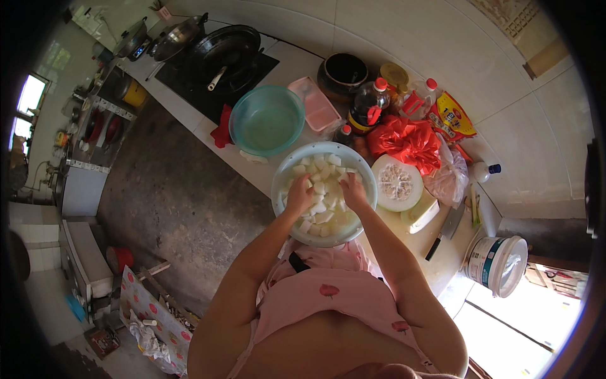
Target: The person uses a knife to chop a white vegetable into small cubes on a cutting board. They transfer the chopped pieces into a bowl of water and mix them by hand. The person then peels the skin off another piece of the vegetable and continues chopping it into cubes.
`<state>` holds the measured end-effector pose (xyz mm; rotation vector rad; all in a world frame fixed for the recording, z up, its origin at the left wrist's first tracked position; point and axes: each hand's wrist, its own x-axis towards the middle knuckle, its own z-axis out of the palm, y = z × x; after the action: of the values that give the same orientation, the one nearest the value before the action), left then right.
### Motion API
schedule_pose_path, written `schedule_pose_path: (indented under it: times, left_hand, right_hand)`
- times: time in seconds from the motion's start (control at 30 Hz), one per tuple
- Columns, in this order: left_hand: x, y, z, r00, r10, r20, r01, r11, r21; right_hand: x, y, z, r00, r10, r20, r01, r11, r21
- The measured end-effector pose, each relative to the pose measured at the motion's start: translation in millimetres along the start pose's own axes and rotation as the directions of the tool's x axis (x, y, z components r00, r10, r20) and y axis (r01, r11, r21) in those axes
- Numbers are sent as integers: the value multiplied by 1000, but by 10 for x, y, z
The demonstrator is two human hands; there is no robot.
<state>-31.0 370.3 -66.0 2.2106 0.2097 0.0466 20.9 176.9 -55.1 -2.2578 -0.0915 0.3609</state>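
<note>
A pale plastic basin (279, 214) full of water and white chunks of winter melon (324, 217) stands at the counter's edge before me. My left hand (301, 193) is in the basin's left part, its fingers among the chunks. On the right side, my right hand (352, 189) touches chunks near the basin's wall. The fingertips of both hands are partly hidden, so whether either grips a chunk is unclear. Just right of the basin lies a cut winter melon half (396, 184) with seeds showing. Below it rests a pale melon piece (421, 214) on the board.
Left behind the basin are a teal bowl (266, 122) and a pink container (322, 111). Bottles, a red plastic bag (405, 142) and a dark pot (342, 76) stand behind. A cleaver (446, 232) lies at right near a white bucket (494, 265). A black wok (225, 52) sits far left.
</note>
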Motion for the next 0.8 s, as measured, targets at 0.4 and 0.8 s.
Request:
schedule_pose_path:
  times: [0.4, 0.8]
  left_hand:
    - [-499, 145, 151, 946, -324, 18, 319, 937, 140]
    - [-105, 204, 196, 858, -348, 377, 503, 425, -752]
  right_hand:
    - [-378, 522, 445, 947, 261, -189, -226, 956, 188]
    - [-186, 312, 619, 758, 433, 487, -594, 152, 790]
